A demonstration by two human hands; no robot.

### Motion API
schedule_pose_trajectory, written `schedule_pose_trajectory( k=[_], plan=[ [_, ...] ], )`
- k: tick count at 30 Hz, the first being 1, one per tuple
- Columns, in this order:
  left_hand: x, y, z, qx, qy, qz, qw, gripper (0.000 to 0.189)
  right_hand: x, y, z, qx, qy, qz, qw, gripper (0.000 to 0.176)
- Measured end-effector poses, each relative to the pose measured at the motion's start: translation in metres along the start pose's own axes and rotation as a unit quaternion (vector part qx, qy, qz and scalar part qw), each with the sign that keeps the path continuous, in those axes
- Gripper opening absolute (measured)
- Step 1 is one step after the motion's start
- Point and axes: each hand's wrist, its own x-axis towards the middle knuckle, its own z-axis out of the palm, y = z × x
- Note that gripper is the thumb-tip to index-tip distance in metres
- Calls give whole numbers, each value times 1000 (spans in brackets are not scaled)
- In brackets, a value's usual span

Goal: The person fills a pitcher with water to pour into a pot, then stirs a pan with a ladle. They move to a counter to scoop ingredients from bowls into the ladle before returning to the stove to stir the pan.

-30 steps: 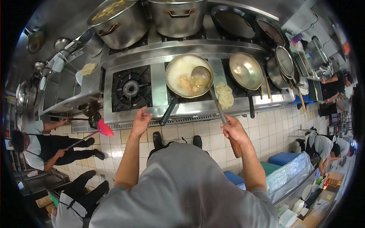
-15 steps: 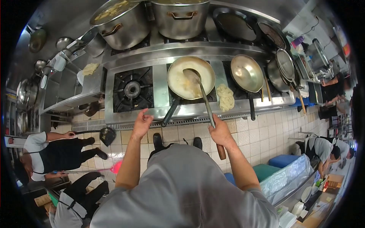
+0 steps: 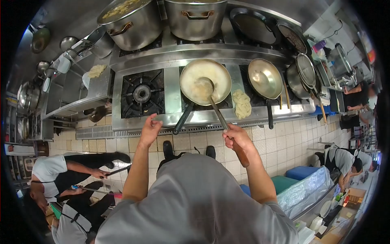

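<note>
My right hand is wrapped round the handle of a long ladle. The ladle's bowl dips into a pale, whitish liquid in a frying pan on the stove. Left of the pan's dark handle, my left hand hovers with its fingers apart, holding nothing. Right of the pan lies a crumpled cloth on the steel stove top. Farther right, a second frying pan sits on a burner.
Two big stockpots stand on the back ledge. To the left is a bare burner. A strainer rests over a pot at right. Co-workers are behind me at left, near long-handled tools; bins stand behind at right.
The ladle's bowl has moved within the pan, and its handle now leans more to the left at the top. At left, a co-worker has moved and bent toward the floor with the dustpan.
</note>
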Motion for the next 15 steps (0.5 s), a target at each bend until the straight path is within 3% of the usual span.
schedule_pose_trajectory(
  k=[3, 10, 12, 15],
  plan=[
    [0, 3, 0, 0, 3, -3, 1000, 55, 4, 9, -12, 103, -40, 15, 994, 31],
    [-2, 6, 4, 1, -5, -15, 1000, 54, 1, 27, -10, 133, -63, -8, 989, 34],
    [-2, 7, 5, 4, -7, -20, 1000, 54, -2, 30, -2, 57, -3, -38, 998, 36],
    [-2, 9, 6, 11, -13, -19, 1000, 55, -1, 33, -14, -25, 3, -55, 998, 37]
  ],
)
